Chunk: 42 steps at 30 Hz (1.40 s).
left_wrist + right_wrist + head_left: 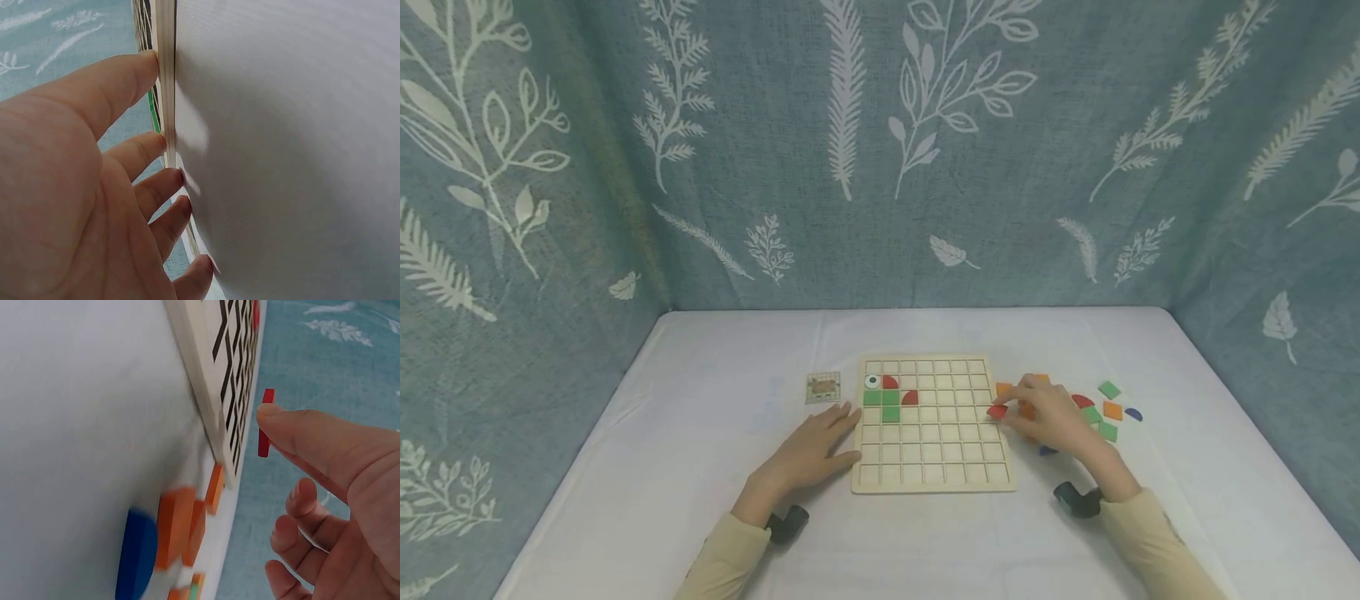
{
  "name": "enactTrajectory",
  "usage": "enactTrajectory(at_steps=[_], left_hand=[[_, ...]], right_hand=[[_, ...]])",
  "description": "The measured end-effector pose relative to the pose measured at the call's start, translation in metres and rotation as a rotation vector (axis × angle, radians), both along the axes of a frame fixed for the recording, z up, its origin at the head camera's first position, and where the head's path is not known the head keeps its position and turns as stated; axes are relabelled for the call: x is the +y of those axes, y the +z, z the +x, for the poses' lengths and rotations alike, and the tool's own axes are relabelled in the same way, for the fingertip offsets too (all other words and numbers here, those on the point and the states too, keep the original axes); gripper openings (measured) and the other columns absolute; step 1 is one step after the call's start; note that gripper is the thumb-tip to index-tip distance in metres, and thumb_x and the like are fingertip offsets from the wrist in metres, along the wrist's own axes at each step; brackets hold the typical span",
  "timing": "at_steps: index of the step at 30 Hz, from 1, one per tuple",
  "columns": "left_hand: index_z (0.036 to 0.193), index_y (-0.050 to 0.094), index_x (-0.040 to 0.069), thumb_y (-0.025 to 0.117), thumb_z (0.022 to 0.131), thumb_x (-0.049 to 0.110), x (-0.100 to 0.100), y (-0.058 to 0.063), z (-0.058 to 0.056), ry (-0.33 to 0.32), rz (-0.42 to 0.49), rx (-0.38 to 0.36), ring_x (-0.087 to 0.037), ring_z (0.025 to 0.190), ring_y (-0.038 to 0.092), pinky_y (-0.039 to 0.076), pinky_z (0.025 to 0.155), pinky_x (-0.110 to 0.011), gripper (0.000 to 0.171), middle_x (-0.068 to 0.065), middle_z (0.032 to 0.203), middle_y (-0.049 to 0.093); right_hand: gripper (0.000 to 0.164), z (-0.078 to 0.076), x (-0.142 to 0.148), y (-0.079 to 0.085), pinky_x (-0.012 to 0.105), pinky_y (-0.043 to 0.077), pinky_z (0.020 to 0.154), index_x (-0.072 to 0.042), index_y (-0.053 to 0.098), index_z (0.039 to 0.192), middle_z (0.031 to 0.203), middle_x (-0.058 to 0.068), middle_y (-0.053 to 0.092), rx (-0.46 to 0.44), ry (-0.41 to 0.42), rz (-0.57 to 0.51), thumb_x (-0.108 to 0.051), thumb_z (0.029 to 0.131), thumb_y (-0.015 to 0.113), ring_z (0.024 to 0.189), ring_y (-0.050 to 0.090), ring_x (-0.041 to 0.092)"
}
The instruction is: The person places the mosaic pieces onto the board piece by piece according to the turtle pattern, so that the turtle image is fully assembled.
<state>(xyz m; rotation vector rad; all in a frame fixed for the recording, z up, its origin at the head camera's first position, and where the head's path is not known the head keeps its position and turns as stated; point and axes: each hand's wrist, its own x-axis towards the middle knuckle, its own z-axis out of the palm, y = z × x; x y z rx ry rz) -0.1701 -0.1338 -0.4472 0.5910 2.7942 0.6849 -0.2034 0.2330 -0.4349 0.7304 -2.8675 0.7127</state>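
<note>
Grid board (953,452): looks wooden, smooth, matt. Red piece (265,440): smooth, painted-looking. Backdrop (775,125): woven cloth, matt. Table covering (955,542): matt, cloth-like.

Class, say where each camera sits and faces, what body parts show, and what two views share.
Head: on the head, looking forward and down at the grid board; left hand, right hand and sleeves show.
Left wrist: worn there, facing that hand at the board's edge.
Right wrist: worn there, facing that hand pinching a red piece.
Head and right wrist share that piece.

Place: curtained-off tabletop nook; kind of room beyond hidden
Curtain (790,125): blue-green, white leaf prints, on three sides
Table (730,375): white-covered
</note>
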Motion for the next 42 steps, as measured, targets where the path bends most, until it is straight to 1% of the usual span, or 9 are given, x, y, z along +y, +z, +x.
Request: enactTrajectory(at_steps=[2, 6, 10, 15, 22, 25, 32, 37, 42], left_hand=[[0.142, 0.038, 0.009, 0.058, 0.090, 0.037, 0.000, 0.000, 0.000, -0.005, -0.001, 0.001, -0.032, 0.138, 0.027, 0.019, 0.115, -0.049, 0.062, -0.014, 0.148, 0.033], [0.142, 0.038, 0.008, 0.057, 0.090, 0.036, 0.000, 0.001, -0.001, -0.013, 0.000, -0.001, -0.032, 0.138, 0.026, 0.019, 0.115, -0.049, 0.061, -0.014, 0.148, 0.033], [0.142, 0.038, 0.008, 0.057, 0.090, 0.036, 0.000, 0.002, 0.000, -0.005, 0.002, -0.005, -0.032, 0.138, 0.026, 0.019, 0.115, -0.049, 0.062, -0.014, 0.148, 0.032], [0.141, 0.038, 0.008, 0.058, 0.090, 0.036, 0.000, 0.003, 0.001, -0.004, 0.002, -0.010, -0.032, 0.138, 0.026, 0.019, 0.115, -0.048, 0.061, -0.014, 0.148, 0.033], [0.141, 0.039, 0.007, 0.057, 0.090, 0.036, -0.001, 0.002, 0.001, -0.019, 0.002, -0.007, -0.034, 0.138, 0.027, 0.020, 0.115, -0.049, 0.061, -0.015, 0.148, 0.033], [0.141, 0.038, 0.007, 0.057, 0.090, 0.036, -0.001, 0.001, 0.000, -0.020, -0.003, -0.009, -0.033, 0.138, 0.026, 0.020, 0.115, -0.049, 0.062, -0.015, 0.148, 0.032], [0.142, 0.038, 0.008, 0.057, 0.090, 0.037, -0.001, 0.001, 0.000, -0.013, -0.007, -0.015, -0.033, 0.138, 0.026, 0.019, 0.115, -0.048, 0.062, -0.014, 0.148, 0.032], [0.142, 0.038, 0.008, 0.057, 0.090, 0.037, -0.001, 0.002, 0.001, -0.010, -0.003, -0.016, -0.033, 0.138, 0.026, 0.020, 0.115, -0.049, 0.062, -0.014, 0.148, 0.032], [0.142, 0.038, 0.008, 0.057, 0.090, 0.037, 0.000, 0.002, 0.001, -0.010, 0.001, -0.016, -0.033, 0.138, 0.026, 0.019, 0.115, -0.048, 0.062, -0.015, 0.148, 0.032]], right_hand=[[0.018, -0.002, -0.005, -0.001, 0.024, 0.032, 0.057, -0.018, 0.071, 0.096, 0.073, -0.004, 0.048, -0.003, 0.011, -0.020, -0.019, 0.078, 0.076, 0.059, 0.039, 0.008], [0.019, -0.004, -0.015, -0.002, 0.018, 0.036, 0.052, -0.016, 0.072, 0.096, 0.077, -0.002, 0.051, -0.010, 0.049, -0.055, -0.016, 0.077, 0.075, 0.065, 0.044, 0.011], [0.019, -0.005, -0.026, -0.001, 0.017, 0.034, 0.051, -0.016, 0.071, 0.097, 0.077, 0.000, 0.053, 0.000, 0.081, -0.037, -0.015, 0.078, 0.074, 0.062, 0.042, 0.012], [0.019, -0.006, -0.038, 0.000, 0.021, 0.032, 0.055, -0.018, 0.071, 0.098, 0.077, -0.001, 0.053, -0.014, 0.094, -0.016, -0.017, 0.079, 0.074, 0.059, 0.037, 0.008], [0.019, -0.007, -0.052, -0.002, 0.028, 0.029, 0.068, -0.020, 0.070, 0.100, 0.081, -0.002, 0.054, -0.039, 0.114, -0.026, -0.018, 0.081, 0.072, 0.066, 0.043, 0.010], [0.020, -0.007, -0.058, -0.002, 0.028, 0.028, 0.068, -0.020, 0.070, 0.101, 0.083, -0.003, 0.054, -0.041, 0.128, -0.022, -0.018, 0.081, 0.072, 0.068, 0.044, 0.009], [0.020, -0.009, -0.074, -0.003, 0.021, 0.032, 0.059, -0.020, 0.070, 0.101, 0.079, -0.001, 0.052, -0.016, 0.182, -0.024, -0.020, 0.081, 0.072, 0.063, 0.038, 0.008], [0.020, -0.011, -0.085, -0.004, 0.024, 0.029, 0.062, -0.024, 0.070, 0.101, 0.078, -0.003, 0.051, -0.020, 0.188, -0.006, -0.024, 0.081, 0.072, 0.065, 0.040, 0.009], [0.022, -0.011, -0.095, -0.003, 0.025, 0.030, 0.064, -0.023, 0.070, 0.102, 0.080, -0.002, 0.052, -0.040, 0.204, -0.008, -0.023, 0.081, 0.072, 0.067, 0.043, 0.011]])
